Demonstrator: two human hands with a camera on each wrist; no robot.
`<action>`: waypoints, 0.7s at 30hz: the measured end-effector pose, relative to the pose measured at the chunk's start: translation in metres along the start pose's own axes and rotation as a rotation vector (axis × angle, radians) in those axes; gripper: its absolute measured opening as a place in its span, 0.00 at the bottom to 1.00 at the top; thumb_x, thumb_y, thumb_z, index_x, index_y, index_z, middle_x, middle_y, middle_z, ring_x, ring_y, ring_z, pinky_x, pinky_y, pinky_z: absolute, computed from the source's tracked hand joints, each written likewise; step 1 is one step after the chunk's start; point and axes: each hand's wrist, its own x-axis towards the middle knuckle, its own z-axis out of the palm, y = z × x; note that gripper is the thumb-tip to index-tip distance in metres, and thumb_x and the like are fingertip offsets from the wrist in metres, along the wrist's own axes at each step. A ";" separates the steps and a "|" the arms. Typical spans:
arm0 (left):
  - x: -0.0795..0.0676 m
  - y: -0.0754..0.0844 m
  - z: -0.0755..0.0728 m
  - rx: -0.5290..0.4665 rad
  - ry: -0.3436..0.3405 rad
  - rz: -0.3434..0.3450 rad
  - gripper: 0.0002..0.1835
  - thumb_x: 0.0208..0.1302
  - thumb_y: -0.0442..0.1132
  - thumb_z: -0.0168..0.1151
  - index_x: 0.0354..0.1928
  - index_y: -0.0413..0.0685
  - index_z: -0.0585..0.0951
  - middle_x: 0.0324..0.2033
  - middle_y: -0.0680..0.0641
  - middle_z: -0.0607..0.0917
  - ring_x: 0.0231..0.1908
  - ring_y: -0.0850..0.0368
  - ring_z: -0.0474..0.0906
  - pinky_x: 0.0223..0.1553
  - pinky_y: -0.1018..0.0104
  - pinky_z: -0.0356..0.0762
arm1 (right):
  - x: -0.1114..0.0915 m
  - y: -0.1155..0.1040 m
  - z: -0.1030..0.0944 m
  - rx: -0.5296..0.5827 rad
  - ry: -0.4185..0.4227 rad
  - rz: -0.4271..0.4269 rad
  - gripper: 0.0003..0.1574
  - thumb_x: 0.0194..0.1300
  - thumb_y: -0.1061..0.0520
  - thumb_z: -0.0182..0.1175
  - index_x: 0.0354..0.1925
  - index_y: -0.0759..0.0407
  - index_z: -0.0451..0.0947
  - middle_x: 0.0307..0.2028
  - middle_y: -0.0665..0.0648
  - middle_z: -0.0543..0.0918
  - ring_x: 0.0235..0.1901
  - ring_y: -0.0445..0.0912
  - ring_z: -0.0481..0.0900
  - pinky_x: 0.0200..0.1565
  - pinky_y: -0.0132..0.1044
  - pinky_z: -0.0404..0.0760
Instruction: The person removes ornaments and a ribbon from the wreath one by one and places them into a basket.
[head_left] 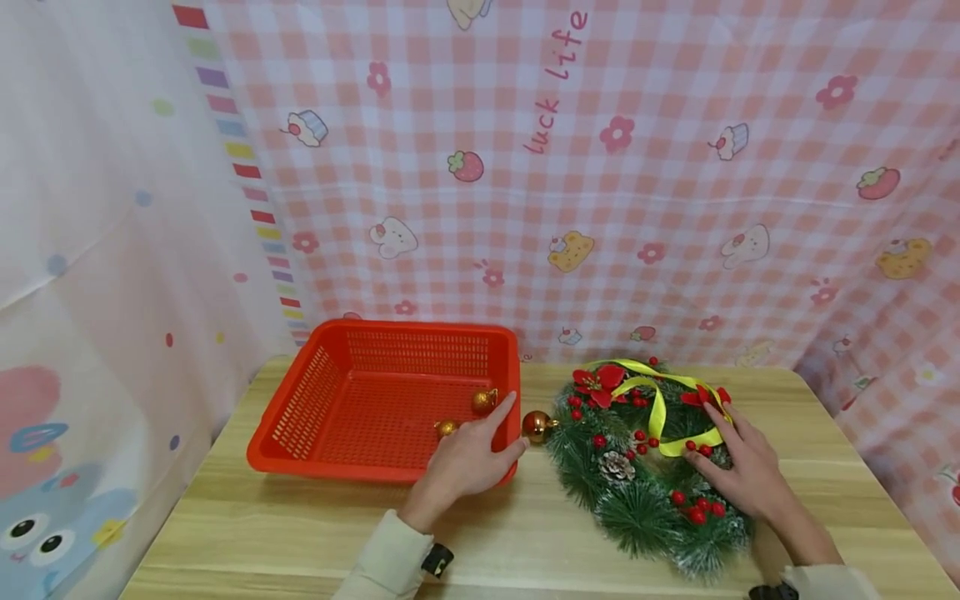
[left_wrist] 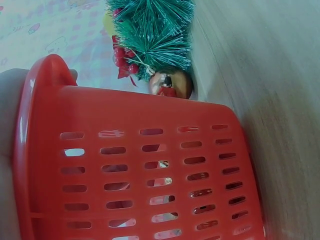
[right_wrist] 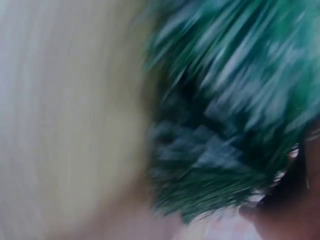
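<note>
Above the front right corner of a red plastic basket (head_left: 296, 471) is my left hand (head_left: 468, 458), its index finger straight and its thumb spread toward the right rim. Its other fingers are hidden. Inside the basket lie two gold ornament balls, one by the right wall (head_left: 484, 401) and another partly behind the hand (head_left: 446, 428). Between basket and wreath, a shiny gold ball (head_left: 536, 427) sits on the table. My right hand (head_left: 750, 471) lies over the right side of the green Christmas wreath (head_left: 637, 512), fingers extended near a yellow ribbon (head_left: 658, 412) and a red flower.
The wreath carries a pinecone (head_left: 617, 467), red berries (head_left: 697, 510) and a red poinsettia (head_left: 600, 385). Beneath everything is a wooden table (head_left: 525, 533). A pink checked curtain (head_left: 487, 208) hangs along its back edge. The right wrist view is blurred.
</note>
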 end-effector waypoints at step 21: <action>0.001 -0.001 0.002 0.025 0.022 0.016 0.38 0.69 0.66 0.51 0.77 0.66 0.56 0.20 0.50 0.74 0.21 0.56 0.71 0.23 0.62 0.67 | -0.037 -0.093 0.029 0.176 0.136 0.575 0.64 0.63 0.34 0.62 0.78 0.62 0.40 0.74 0.78 0.30 0.71 0.77 0.33 0.62 0.77 0.39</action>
